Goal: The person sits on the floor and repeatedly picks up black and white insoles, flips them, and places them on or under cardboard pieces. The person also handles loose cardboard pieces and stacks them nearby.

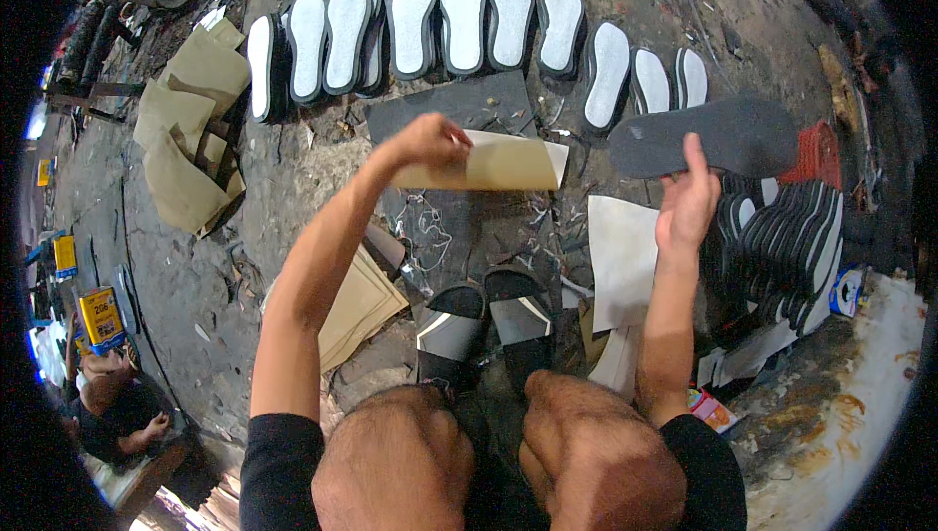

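Observation:
My left hand (435, 145) is closed, its fingers pinching the upper edge of a tan sheet (508, 168) with a white corner showing on the right. That sheet hangs over a dark flat board (459, 101). To the right, my right hand (687, 204) grips a dark grey shoe sole (723, 135) near its middle, thumb on top and fingers under it, largely hidden. The sole is held level, above the ground. Just below this hand lies a cream sheet (621, 262).
Beyond my hands runs a row of stacked soles with white tops (410, 23). More black soles (782, 238) stand packed at right, by a red mesh item (816, 155). Tan sheets (191, 111) lie at left, others (357, 311) near my sandals (518, 321). Another person (117, 414) sits at lower left.

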A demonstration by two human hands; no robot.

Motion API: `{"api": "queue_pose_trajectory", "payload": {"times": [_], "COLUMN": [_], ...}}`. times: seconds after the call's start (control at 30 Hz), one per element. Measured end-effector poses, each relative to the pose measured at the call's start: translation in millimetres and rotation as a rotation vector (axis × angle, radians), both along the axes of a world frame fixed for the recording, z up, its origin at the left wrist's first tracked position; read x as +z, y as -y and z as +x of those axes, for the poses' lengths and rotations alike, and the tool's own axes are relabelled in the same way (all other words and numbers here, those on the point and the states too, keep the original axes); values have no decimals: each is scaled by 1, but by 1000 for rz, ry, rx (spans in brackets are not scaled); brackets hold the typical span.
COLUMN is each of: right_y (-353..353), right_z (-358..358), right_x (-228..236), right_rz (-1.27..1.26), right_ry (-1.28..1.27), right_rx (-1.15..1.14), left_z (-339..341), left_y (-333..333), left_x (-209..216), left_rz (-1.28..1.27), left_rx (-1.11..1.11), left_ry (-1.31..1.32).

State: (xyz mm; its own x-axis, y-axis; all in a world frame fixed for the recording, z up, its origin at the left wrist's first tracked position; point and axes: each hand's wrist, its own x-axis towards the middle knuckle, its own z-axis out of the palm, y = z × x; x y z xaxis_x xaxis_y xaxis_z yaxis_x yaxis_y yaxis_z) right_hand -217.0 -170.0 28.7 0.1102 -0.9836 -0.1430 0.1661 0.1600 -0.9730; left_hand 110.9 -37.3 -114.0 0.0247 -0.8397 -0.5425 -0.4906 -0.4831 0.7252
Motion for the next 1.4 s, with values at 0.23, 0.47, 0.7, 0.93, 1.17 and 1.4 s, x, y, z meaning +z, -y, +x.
{"api": "queue_pose_trajectory", "payload": {"times": [0.23,0.47,0.7,0.93,1.17,1.4], "right_y": [-12,-28,-114,-87,-107,-112], "right_z": [-17,-1,50,-5,-19,-24], "right_x": [-2,-37,-62,-131,-165,-169], "right_rz": [24,29,281,291,253,202], "right_ry": [-16,-46,135,-206,-301,-303], "right_rx": [-18,95,253,334,389,398], "left_z": [16,-13,-103,-118,-130,-139], "left_y": [14,-17,-85,-159,-176,-172], "left_x": [4,24,79,26,-15,-18], "left_rz": [327,139,-188,-126,-139,-277], "left_rx": [57,95,619,1202,1045,879], "left_ry": [-350,-525,-629,-518,63,376]}}
